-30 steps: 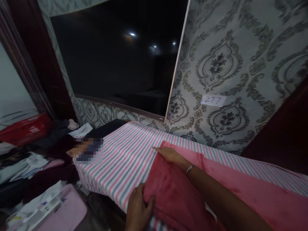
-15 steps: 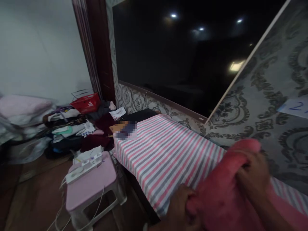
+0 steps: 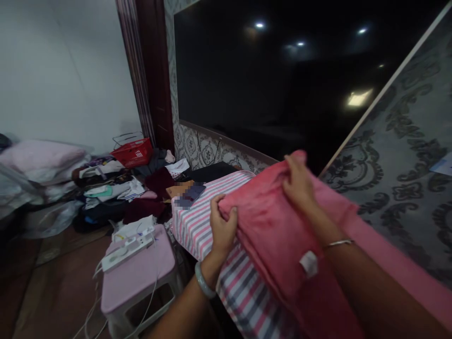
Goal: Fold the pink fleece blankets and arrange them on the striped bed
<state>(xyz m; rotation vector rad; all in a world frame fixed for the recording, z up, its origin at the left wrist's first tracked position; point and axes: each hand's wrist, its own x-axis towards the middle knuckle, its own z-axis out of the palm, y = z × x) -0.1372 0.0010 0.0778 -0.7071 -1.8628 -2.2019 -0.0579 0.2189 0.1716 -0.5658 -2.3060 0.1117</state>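
Note:
A soft pink-red cloth (image 3: 271, 226) with a small white label lies folded over the striped pink, grey and white board cover (image 3: 197, 221). My left hand (image 3: 222, 226) pinches the near corner of the cloth's folded edge, a pale bangle on its wrist. My right hand (image 3: 300, 183) grips the far corner of the same edge and holds it raised above the board, a thin metal bangle on that wrist. Both hands are closed on the cloth.
A phone (image 3: 190, 195) lies at the board's far end. A pink stool (image 3: 136, 270) with a white power strip (image 3: 125, 247) stands to the left. Piled clothes (image 3: 106, 190) and a red basket (image 3: 133, 151) sit by the wall. A large dark TV (image 3: 275, 80) hangs behind.
Both hands have carried the cloth's folded edge leftward along the board, toward its far end. The right hand now holds its corner higher. The view has stayed turned left.

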